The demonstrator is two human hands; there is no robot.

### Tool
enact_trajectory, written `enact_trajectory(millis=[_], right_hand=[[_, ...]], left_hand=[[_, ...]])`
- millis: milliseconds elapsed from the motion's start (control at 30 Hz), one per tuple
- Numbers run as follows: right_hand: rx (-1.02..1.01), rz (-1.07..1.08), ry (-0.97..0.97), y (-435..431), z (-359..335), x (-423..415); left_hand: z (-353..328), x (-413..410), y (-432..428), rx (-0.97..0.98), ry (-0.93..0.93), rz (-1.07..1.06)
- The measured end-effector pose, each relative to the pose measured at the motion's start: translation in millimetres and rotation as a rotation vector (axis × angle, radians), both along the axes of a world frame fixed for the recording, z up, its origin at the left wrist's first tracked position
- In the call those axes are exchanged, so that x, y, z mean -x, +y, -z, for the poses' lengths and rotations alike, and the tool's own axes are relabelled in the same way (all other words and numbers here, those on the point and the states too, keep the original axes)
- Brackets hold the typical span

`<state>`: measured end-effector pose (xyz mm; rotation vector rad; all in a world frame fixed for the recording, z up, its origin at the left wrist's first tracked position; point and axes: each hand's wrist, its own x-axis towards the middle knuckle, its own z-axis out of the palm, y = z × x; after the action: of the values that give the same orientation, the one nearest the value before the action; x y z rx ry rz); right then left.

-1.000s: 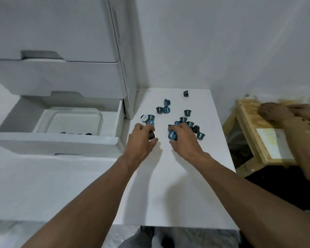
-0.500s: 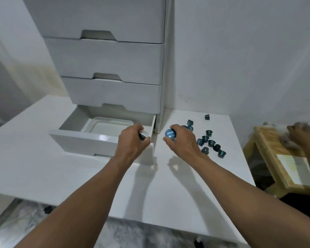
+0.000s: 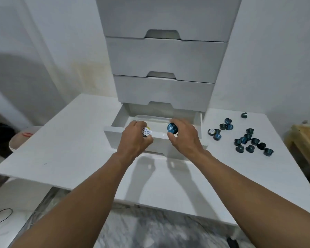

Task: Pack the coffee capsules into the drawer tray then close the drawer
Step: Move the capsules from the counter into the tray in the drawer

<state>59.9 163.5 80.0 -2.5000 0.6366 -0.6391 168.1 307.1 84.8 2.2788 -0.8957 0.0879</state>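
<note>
The bottom drawer of a white drawer unit stands open, with a white tray inside it. My left hand hovers over the drawer's front edge, holding a capsule with a white and yellow lid. My right hand is beside it, gripping a capsule with a blue lid above the tray. Several dark blue capsules lie scattered on the white table to the right of the drawer. My hands hide the tray's contents.
The drawer unit has three shut drawers above the open one. The white table reaches left and toward me. A wooden stool stands at the right edge. A round grey object sits left of the table.
Both hands have carried their capsules leftward from the pile on the table to over the open drawer. My view has turned left, so the drawer now sits in the middle.
</note>
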Motion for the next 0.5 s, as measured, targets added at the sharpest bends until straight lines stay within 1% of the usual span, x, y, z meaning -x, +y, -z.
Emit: enact_trajectory(millis=[100, 233, 400, 500], right_hand=[[0.015, 0.003, 0.006, 10, 1, -20], [0.016, 0.008, 0.024, 1, 4, -52], [-0.026, 0.001, 0.048, -25, 17, -105], [-0.048, 0.005, 0.119, -40, 27, -138]], left_hand=[[1, -26, 8, 0.021, -0.015, 0.027], [7, -59, 2, 0.042, -0.019, 0.075], [19, -110, -16, -0.008, 0.008, 0.058], [27, -142, -25, -0.1, 0.031, 0.073]])
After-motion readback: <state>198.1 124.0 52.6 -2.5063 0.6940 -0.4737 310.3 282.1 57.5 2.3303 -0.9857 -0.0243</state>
